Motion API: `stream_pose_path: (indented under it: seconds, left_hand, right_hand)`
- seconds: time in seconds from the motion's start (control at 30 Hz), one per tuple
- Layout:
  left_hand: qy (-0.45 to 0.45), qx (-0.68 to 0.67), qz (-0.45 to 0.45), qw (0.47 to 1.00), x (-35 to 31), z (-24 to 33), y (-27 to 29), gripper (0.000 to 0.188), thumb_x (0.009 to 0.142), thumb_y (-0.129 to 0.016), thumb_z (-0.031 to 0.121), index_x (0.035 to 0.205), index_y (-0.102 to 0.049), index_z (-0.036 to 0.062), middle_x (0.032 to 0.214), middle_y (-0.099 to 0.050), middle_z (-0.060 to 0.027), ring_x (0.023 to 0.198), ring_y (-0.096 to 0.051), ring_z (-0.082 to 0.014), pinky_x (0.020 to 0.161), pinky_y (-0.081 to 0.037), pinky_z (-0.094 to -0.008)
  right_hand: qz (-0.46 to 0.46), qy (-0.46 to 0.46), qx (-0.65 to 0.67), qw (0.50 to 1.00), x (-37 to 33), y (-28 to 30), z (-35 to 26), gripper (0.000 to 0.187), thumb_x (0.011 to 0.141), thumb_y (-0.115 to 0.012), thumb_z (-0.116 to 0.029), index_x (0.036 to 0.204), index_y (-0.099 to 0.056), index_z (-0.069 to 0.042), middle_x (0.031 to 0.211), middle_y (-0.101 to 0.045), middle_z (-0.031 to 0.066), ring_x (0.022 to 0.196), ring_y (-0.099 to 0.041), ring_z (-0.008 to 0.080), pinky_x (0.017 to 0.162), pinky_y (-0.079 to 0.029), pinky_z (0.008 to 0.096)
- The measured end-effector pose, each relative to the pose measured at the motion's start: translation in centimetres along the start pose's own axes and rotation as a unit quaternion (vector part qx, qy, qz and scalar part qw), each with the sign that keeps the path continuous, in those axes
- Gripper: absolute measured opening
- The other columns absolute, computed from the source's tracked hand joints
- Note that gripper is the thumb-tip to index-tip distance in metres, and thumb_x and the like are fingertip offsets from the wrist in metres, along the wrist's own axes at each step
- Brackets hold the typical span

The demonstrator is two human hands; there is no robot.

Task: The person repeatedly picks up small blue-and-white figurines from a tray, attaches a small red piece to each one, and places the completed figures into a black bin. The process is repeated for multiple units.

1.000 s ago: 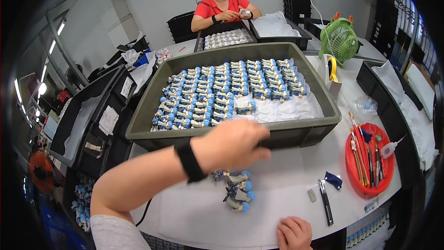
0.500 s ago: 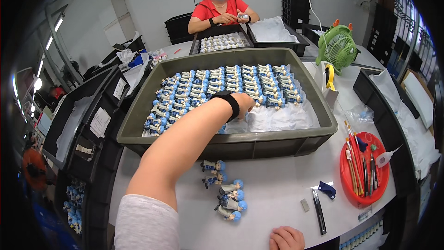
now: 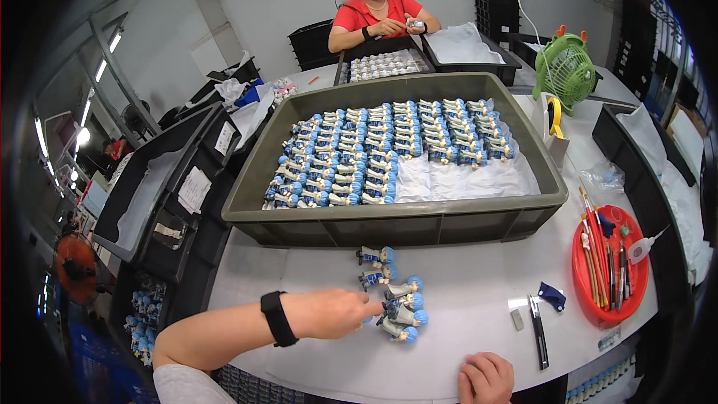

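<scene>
My left hand point(image 3: 335, 314) is over the table in front of the big bin, a black band on its wrist. Its fingers are curled together. A small light-blue bit shows beneath the fingertips, too hidden to name. Right beside them lie several blue-haired toy figurines point(image 3: 404, 316) in a loose cluster, some in white and some in blue clothes. My right hand point(image 3: 486, 378) rests at the table's near edge, its fingers bent and what is under them hidden. Rows of similar figurines point(image 3: 344, 164) lie on white sheeting inside the grey-green bin point(image 3: 404, 215).
On the right are a red basin point(image 3: 627, 307) of brushes and tools, a black pen-like tool point(image 3: 538, 333), a grey block point(image 3: 517, 319) and a green fan point(image 3: 566, 71). Dark crates point(image 3: 161, 179) flank the left. Opposite, a person in red point(image 3: 381, 15) handles a small item.
My left hand has come back out of the bin to the figurines on the table. My right hand stays on the table. The whole view has shifted slightly.
</scene>
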State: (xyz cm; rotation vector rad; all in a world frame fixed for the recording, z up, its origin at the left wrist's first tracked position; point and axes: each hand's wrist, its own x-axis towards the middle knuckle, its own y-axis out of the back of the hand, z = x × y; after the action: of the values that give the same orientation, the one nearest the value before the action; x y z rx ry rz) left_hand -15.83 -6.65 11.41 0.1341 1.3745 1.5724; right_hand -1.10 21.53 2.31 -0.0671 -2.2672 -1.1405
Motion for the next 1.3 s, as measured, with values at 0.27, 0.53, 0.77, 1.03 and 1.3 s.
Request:
stream_pose_path:
  seconds: [0.27,0.53,0.77,1.03,1.3]
  left_hand:
    - [-0.100,-0.092,0.230,0.964,2.2,-0.7,12.6,0.029,0.083,-0.069,0.014,0.110,-0.062,0.0042,0.100,-0.065,-0.0099,0.082,-0.064,-0.0184,0.068,-0.053,-0.0279]
    - [0.163,0.143,0.028,0.976,11.2,-10.9,16.0,0.106,0.055,-0.084,0.056,0.142,-0.033,0.0237,0.146,-0.026,-0.0228,0.134,-0.030,-0.0389,0.107,-0.033,-0.0477]
    - [0.165,0.161,-0.002,0.973,14.1,-10.9,13.3,0.090,0.065,-0.078,0.038,0.142,-0.032,0.0267,0.145,-0.024,-0.0247,0.136,-0.022,-0.0389,0.104,-0.033,-0.0508]
    - [0.152,0.137,0.018,0.979,14.1,-11.9,12.8,0.072,0.064,-0.077,0.033,0.127,-0.046,0.0208,0.138,-0.027,-0.0292,0.131,-0.024,-0.0442,0.105,-0.032,-0.0497]
    - [0.148,0.142,-0.001,0.979,14.1,-11.5,13.7,0.068,0.064,-0.078,0.035,0.123,-0.047,0.0245,0.132,-0.031,-0.0269,0.126,-0.032,-0.0435,0.102,-0.035,-0.0484]
  right_hand:
    - [0.009,-0.015,-0.020,1.000,0.2,0.2,0.3,0.014,0.079,-0.066,-0.004,0.092,-0.063,-0.001,0.100,-0.062,0.0133,0.095,-0.058,0.0328,0.081,-0.045,0.0412]
    - [0.001,-0.004,0.008,1.000,0.0,0.2,0.2,0.014,0.078,-0.066,-0.003,0.092,-0.064,0.000,0.099,-0.062,0.0139,0.095,-0.058,0.0329,0.080,-0.046,0.0415]
    - [-0.008,-0.013,0.001,1.000,0.2,0.1,0.5,0.014,0.078,-0.066,-0.003,0.091,-0.064,0.000,0.098,-0.063,0.0135,0.093,-0.059,0.0325,0.079,-0.046,0.0414]
    - [-0.004,-0.003,-0.002,1.000,0.3,0.2,0.6,0.015,0.078,-0.065,-0.003,0.092,-0.063,0.000,0.098,-0.063,0.0136,0.093,-0.059,0.0319,0.078,-0.046,0.0410]
    - [-0.007,-0.004,0.000,1.000,0.5,0.3,0.5,0.015,0.077,-0.065,-0.002,0.092,-0.063,0.000,0.098,-0.063,0.0143,0.092,-0.059,0.0326,0.078,-0.047,0.0406]
